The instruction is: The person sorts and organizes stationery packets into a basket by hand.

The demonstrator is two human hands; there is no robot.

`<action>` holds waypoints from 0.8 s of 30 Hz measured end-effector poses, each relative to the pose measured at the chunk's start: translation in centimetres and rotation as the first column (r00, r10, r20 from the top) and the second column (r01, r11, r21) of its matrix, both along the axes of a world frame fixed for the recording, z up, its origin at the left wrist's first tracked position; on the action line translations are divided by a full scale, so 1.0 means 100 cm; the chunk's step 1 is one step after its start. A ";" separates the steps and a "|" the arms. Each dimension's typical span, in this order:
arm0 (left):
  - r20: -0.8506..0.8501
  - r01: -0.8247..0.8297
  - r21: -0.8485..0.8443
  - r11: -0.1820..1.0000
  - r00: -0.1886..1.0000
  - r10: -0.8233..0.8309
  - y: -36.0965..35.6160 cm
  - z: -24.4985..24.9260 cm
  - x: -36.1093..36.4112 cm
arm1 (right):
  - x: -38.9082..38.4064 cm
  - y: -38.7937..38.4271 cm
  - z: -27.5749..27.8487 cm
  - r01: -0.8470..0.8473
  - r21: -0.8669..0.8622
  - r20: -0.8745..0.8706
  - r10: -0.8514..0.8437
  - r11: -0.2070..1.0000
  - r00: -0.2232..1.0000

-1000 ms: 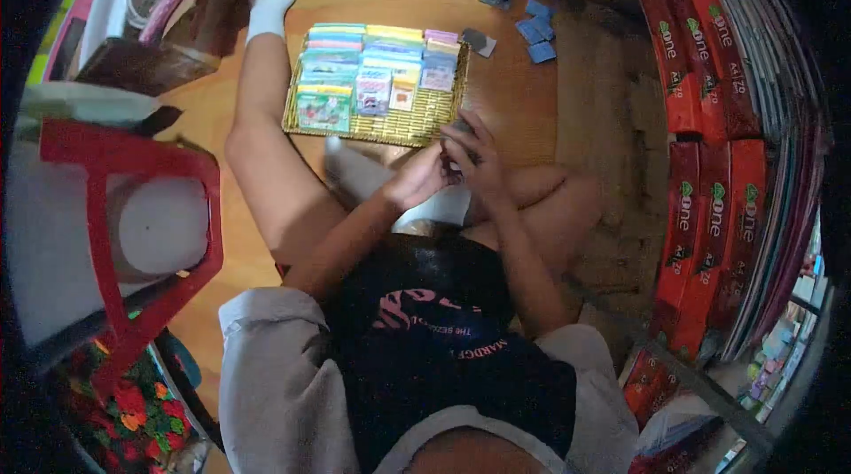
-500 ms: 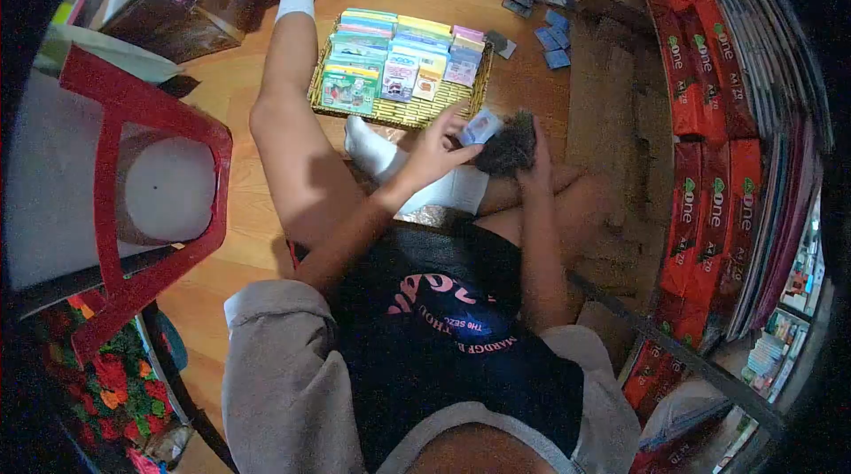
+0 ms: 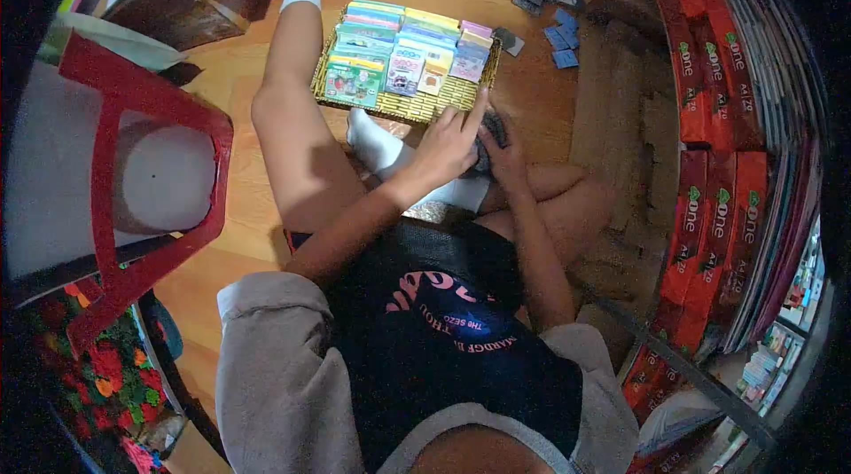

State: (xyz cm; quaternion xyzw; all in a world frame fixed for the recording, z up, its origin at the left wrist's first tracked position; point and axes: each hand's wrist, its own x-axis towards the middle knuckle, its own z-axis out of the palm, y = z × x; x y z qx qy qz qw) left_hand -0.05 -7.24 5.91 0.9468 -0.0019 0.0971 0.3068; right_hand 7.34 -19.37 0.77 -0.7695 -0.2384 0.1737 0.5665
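Wooden floor (image 3: 255, 190), left hand (image 3: 448, 148) at dark bundle (image 3: 495, 127) in right hand (image 3: 509, 161)

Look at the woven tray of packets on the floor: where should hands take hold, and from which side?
Judging by shape, grip the woven tray by its left and right rims, one hand coming from each side. It looks wide and shallow, and both rims show beside the packets. The bare leg probably leaves less room on the left.
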 end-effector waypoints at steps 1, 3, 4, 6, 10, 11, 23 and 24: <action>0.010 0.015 -0.012 1.000 1.000 -0.014 0.000 0.000 0.000 | 0.002 0.000 -0.005 0.054 0.076 -0.008 -0.054 0.996 0.999; 0.031 0.016 -0.049 0.999 0.999 -0.014 0.002 -0.001 0.001 | 0.004 0.000 -0.003 0.112 0.154 -0.025 -0.109 0.982 0.994; 0.056 0.020 -0.089 0.996 0.998 -0.015 0.002 -0.001 0.002 | 0.005 -0.001 0.005 0.181 0.193 -0.062 -0.172 0.964 0.983; 0.056 0.020 -0.098 0.995 0.998 -0.015 0.009 -0.006 0.005 | 0.010 -0.005 0.003 0.255 0.226 -0.103 -0.237 0.940 0.966; 0.117 -0.115 -0.050 0.992 0.986 0.120 0.047 -0.020 0.018 | 0.034 -0.022 -0.020 0.564 0.256 -0.318 -0.483 0.785 0.816; 0.111 -0.102 -0.041 0.994 0.988 0.106 0.060 -0.020 0.020 | 0.037 -0.025 -0.022 0.668 0.246 -0.499 -0.499 0.702 0.709; 0.105 -0.005 -0.050 0.999 0.994 0.010 0.105 -0.011 0.040 | 0.036 -0.019 -0.019 0.715 0.195 -0.564 -0.520 0.671 0.641; 0.059 0.014 -0.068 0.998 0.998 -0.010 0.103 -0.013 0.043 | 0.036 -0.021 -0.016 0.725 0.193 -0.568 -0.527 0.661 0.632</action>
